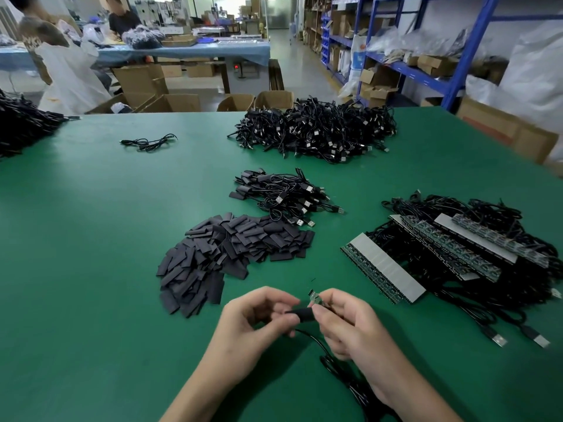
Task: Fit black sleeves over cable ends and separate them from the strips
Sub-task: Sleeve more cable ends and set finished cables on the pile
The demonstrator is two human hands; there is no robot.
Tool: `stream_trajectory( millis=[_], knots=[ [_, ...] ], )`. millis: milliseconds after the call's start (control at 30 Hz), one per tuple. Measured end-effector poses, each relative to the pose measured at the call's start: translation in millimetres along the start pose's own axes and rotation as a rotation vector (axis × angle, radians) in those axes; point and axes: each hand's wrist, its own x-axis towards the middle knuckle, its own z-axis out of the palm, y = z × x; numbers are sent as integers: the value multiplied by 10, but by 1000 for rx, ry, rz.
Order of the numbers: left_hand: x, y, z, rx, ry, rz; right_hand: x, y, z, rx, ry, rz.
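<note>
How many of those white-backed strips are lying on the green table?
3, all to the right on tangled cables: the nearest strip, a middle strip behind it, and the farthest strip. More may be hidden beneath.

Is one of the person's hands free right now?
No, the left hand pinches the black sleeve and the right hand grips the cable end right beside it, so both are busy.
</note>
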Motion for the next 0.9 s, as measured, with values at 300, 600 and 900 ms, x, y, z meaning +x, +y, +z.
stream_trajectory(
  millis=[300, 600, 900],
  knots=[
    [-12, -24, -9, 141, 23, 32, -14, -10, 13, -39, 23, 9],
    [-20, 5, 2, 590, 141, 377, -12, 16, 15, -26, 48, 12],
    [-9, -6, 20, 395, 57, 221, 18, -18, -8, 133, -25, 61]
  ],
)
